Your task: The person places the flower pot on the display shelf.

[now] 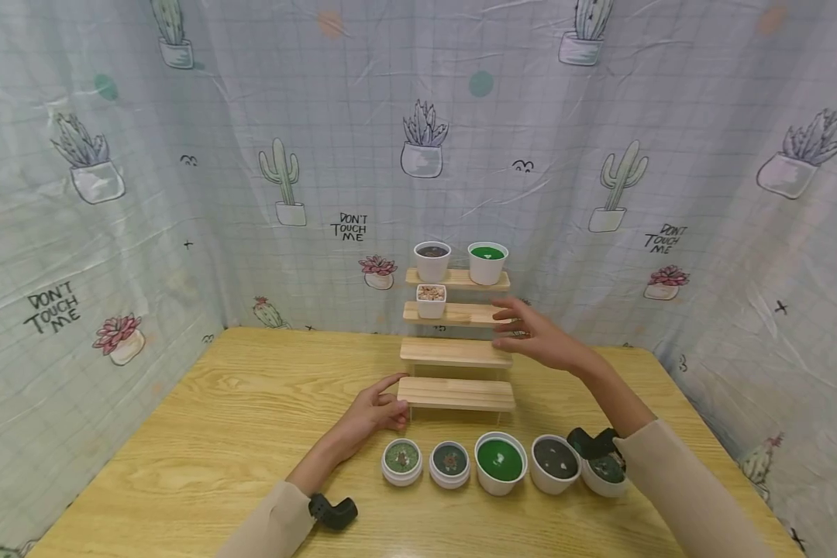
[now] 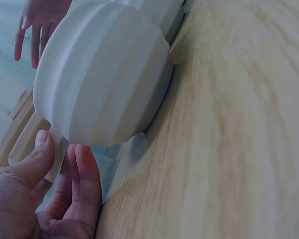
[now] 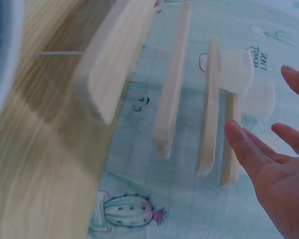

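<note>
The left hand (image 1: 371,418) pinches the left end of the wooden stand's (image 1: 455,351) lowest tier, far of a row of pots (image 1: 500,465) on the surface (image 1: 251,403); the right hand (image 1: 540,337), fingers loosely spread and holding nothing, hovers by the right ends of the middle tiers. A tug from the left hand could tilt the stand, sliding the green-topped pot (image 1: 487,268) off the top tier, while the right sleeve (image 1: 676,480) dropping might knock the near row's rightmost pot (image 1: 605,476).

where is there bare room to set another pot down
The bottom shelf and the next shelf up are bare. The second shelf from the top is free right of the square pot, near the right hand. Tabletop left of the left hand is open. The front row of five pots is crowded.
</note>
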{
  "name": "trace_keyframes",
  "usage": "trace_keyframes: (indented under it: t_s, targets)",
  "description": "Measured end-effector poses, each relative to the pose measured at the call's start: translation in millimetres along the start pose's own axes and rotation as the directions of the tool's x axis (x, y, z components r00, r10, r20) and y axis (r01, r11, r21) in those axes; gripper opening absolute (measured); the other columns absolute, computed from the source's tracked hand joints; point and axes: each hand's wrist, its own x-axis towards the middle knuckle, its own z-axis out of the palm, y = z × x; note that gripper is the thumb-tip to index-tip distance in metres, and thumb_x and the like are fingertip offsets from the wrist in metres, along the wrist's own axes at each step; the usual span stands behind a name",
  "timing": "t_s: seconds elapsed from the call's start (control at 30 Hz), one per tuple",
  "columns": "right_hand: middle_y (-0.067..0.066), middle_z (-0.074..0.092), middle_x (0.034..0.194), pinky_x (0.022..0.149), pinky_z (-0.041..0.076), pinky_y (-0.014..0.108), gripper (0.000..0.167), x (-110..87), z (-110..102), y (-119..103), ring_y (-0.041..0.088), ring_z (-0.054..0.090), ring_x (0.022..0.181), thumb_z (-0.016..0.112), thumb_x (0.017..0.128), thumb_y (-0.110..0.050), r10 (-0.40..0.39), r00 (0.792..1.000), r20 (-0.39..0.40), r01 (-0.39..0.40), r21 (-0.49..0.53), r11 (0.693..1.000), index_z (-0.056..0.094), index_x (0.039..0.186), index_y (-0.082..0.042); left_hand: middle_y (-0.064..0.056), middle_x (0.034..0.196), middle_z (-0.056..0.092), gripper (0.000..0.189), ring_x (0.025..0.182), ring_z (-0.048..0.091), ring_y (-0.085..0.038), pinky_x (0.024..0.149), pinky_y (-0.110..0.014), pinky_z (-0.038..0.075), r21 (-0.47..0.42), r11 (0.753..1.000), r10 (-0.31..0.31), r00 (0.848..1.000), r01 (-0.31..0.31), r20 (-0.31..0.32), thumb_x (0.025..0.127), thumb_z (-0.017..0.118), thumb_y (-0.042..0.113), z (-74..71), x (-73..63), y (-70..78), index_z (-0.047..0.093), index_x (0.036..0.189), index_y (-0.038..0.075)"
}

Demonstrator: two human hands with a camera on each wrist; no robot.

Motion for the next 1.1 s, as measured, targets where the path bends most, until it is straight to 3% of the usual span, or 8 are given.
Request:
trace_keyframes:
  t_s: [0.37, 0.63, 0.87, 0.97, 1.1]
  targets:
    - [0.028, 0.034, 0.16, 0.11, 0.05, 0.058, 0.069, -49.1, -5, 16, 0.052, 0.045, 0.141, 0.063, 0.104, -0.014, -0.008, 1.0, -0.015, 0.008, 0.052, 0.999, 0.025, 0.16, -0.003, -0.004, 0.098, 0.071, 0.074, 0.089, 0.068, -0.013, 0.082, -0.029, 0.062, 0.007, 1.0, 0.0, 1.0, 0.0, 0.002, 0.103, 0.065, 0.018, -0.4, -3.5, 1.1, 0.024, 0.165, 0.013]
    - [0.033, 0.035, 0.158, 0.102, 0.058, 0.041, 0.066, -82.6, -9, 30, 0.057, 0.044, 0.139, 0.064, 0.103, -0.012, -0.001, 1.0, -0.02, 0.003, 0.108, 0.994, 0.028, 0.157, 0.0, -0.005, 0.099, 0.072, 0.076, 0.089, 0.068, -0.013, 0.082, -0.029, 0.062, 0.001, 1.0, -0.004, 1.0, 0.004, 0.007, 0.103, 0.065, 0.018, 0.6, -2.6, 3.0, 0.023, 0.165, 0.012]
    - [0.033, 0.037, 0.156, 0.097, 0.057, 0.024, 0.064, -102.8, -8, 43, 0.058, 0.044, 0.137, 0.066, 0.101, -0.01, 0.012, 1.0, -0.02, -0.009, 0.128, 0.992, 0.032, 0.155, 0.003, -0.004, 0.099, 0.071, 0.075, 0.088, 0.068, -0.013, 0.082, -0.029, 0.062, -0.004, 1.0, -0.002, 1.0, 0.002, 0.009, 0.103, 0.065, 0.017, 1.0, -2.6, 2.7, 0.023, 0.165, 0.012]
    - [0.032, 0.04, 0.155, 0.097, 0.057, 0.022, 0.063, -109.8, -8, 48, 0.051, 0.05, 0.136, 0.067, 0.1, -0.009, 0.016, 1.0, -0.011, -0.014, 0.129, 0.992, 0.035, 0.154, 0.002, -0.003, 0.098, 0.071, 0.075, 0.088, 0.068, -0.012, 0.082, -0.029, 0.062, -0.003, 1.0, 0.003, 1.0, -0.003, 0.011, 0.103, 0.065, 0.018, 0.7, -2.1, 2.1, 0.022, 0.165, 0.012]
    - [0.033, 0.043, 0.152, 0.098, 0.057, 0.024, 0.06, -118.1, -7, 55, 0.025, 0.061, 0.133, 0.067, 0.1, -0.008, 0.007, 1.0, 0.029, -0.011, 0.132, 0.991, 0.038, 0.151, 0.003, -0.002, 0.098, 0.072, 0.075, 0.088, 0.069, -0.012, 0.082, -0.029, 0.062, 0.001, 1.0, 0.003, 1.0, -0.003, 0.007, 0.103, 0.065, 0.018, 0.6, -1.8, 1.5, 0.023, 0.165, 0.012]
